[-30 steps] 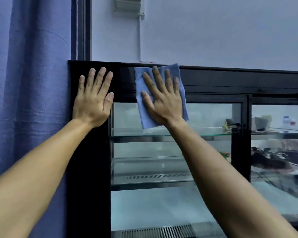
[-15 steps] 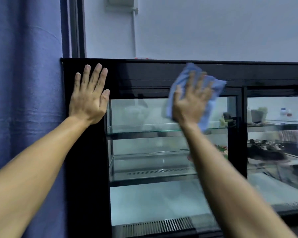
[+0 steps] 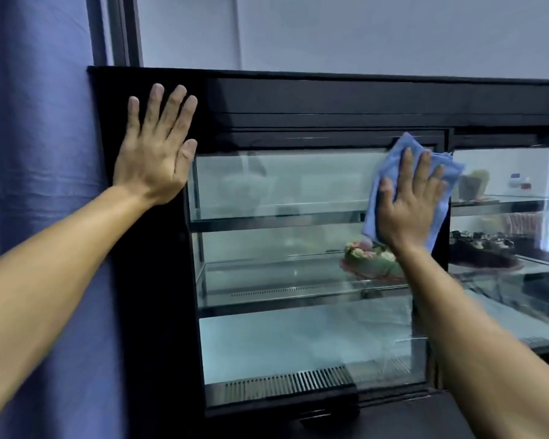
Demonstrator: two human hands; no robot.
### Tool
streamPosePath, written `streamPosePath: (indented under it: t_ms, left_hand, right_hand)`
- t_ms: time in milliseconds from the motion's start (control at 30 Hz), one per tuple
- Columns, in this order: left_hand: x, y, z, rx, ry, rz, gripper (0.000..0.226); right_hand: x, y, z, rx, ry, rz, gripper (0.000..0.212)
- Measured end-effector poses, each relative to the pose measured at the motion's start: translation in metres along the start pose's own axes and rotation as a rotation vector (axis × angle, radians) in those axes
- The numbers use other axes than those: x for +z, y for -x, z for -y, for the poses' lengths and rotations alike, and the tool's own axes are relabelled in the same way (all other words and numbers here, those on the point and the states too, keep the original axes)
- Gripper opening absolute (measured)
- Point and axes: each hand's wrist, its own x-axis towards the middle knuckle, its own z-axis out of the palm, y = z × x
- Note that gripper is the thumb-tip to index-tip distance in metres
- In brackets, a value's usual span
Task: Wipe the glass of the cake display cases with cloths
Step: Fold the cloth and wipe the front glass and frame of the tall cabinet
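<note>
since a moment ago the right hand (image 3: 408, 213), fingers flat, has slid the blue cloth (image 3: 390, 172) toward 3 o'clock across the glass (image 3: 282, 182); left hand (image 3: 154, 153) stays flat on the black frame (image 3: 149, 280). inside, a green cake (image 3: 371, 261) at 5 o'clock of the cloth.

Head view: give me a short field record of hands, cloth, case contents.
left hand: flat on the black frame, fingers straight
right hand: presses the blue cloth on the glass, upper right of the pane
middle shelf: decorated cake
next case: dark cake
left of case: blue curtain
</note>
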Motion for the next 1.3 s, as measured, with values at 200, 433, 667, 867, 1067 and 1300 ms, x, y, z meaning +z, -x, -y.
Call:
streamPosePath:
  t_ms: [200,433,667,867,1067,1300]
  left_hand:
    - [-0.003,0.0,0.0,0.01,0.029,0.021,0.059]
    - [-0.004,0.0,0.005,0.01,0.044,0.032,0.058]
    - [-0.002,0.001,0.001,0.019,0.058,0.027,0.062]
    - [-0.004,0.001,-0.004,-0.006,0.042,0.023,0.06]
    - [-0.008,0.001,-0.002,0.016,0.048,0.093,0.063]
    - [-0.006,0.006,0.001,0.044,0.041,0.091,0.066]
  right_hand:
    - [0.019,0.02,0.111,0.316,-0.057,-0.127,0.071]
    - [0.045,0.135,0.227,-0.731,-0.103,0.104,0.062]
    - [0.016,0.061,0.014,-0.304,0.038,-0.002,0.063]
    - [0.013,0.054,0.034,0.439,0.043,-0.112,0.077]
    - [0.051,0.164,0.239,-0.379,-0.1,0.012,0.062]
    - [0.045,0.135,0.136,-0.746,-0.079,0.126,0.061]
